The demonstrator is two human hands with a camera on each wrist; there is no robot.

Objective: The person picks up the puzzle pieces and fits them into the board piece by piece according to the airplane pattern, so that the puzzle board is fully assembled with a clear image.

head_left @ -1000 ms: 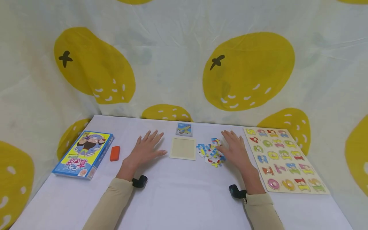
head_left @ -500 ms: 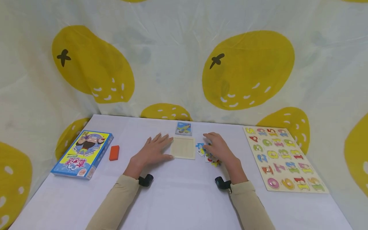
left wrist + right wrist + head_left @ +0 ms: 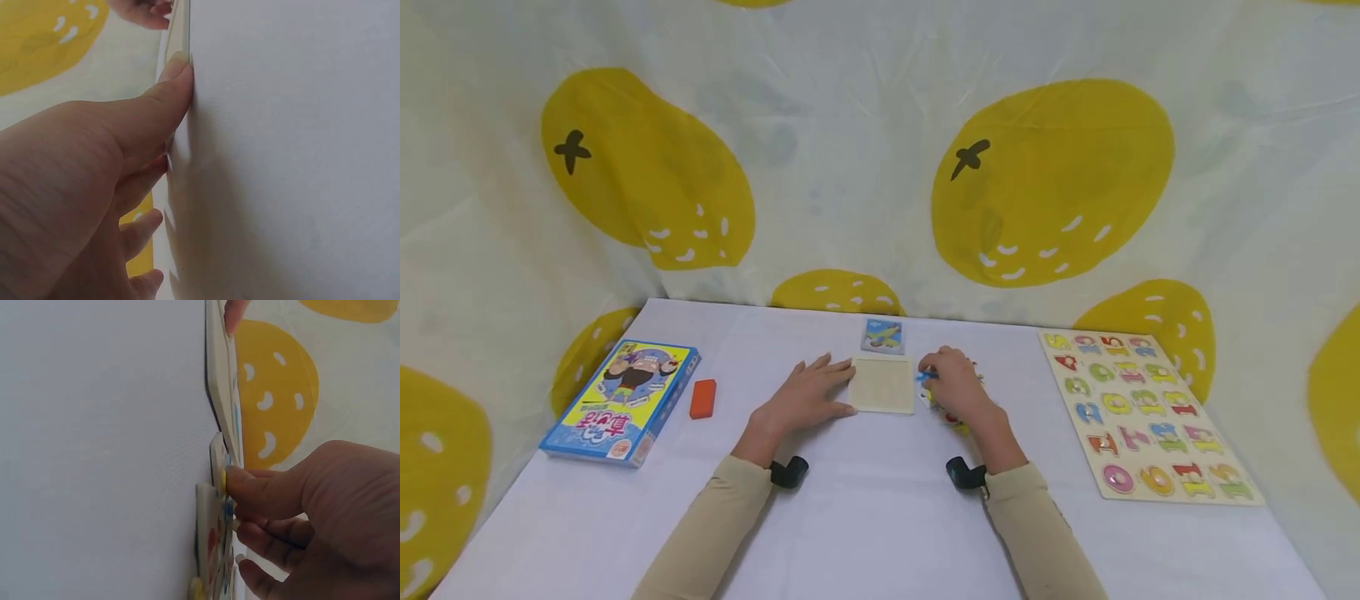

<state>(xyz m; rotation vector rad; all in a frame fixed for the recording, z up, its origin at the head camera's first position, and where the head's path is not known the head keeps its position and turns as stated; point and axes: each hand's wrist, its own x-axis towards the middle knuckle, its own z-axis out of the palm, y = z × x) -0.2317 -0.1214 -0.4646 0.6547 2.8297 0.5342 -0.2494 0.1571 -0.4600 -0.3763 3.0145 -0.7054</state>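
Holds the right hand (image 3: 960,392) low over a small heap of flat, multicoloured jigsaw pieces (image 3: 209,531), just right of a shallow square tray of pale wood (image 3: 882,387). Bends the right fingers to a narrow gap at a bright blue jigsaw piece (image 3: 921,377) on the heap's left side, thumb in contact with the heap. Cannot tell a pinch from mere contact. Rests the left hand (image 3: 805,396), fingers straight and spread, against the tray's left edge, thumb and forefinger at the rim. Behind the tray: a small square card (image 3: 883,337), yellow on blue. Farther left: a red rectangular block (image 3: 702,399), then a flat blue-and-yellow printed box (image 3: 621,402). Well to the right: a pale wooden board (image 3: 1142,458) of coloured numerals.
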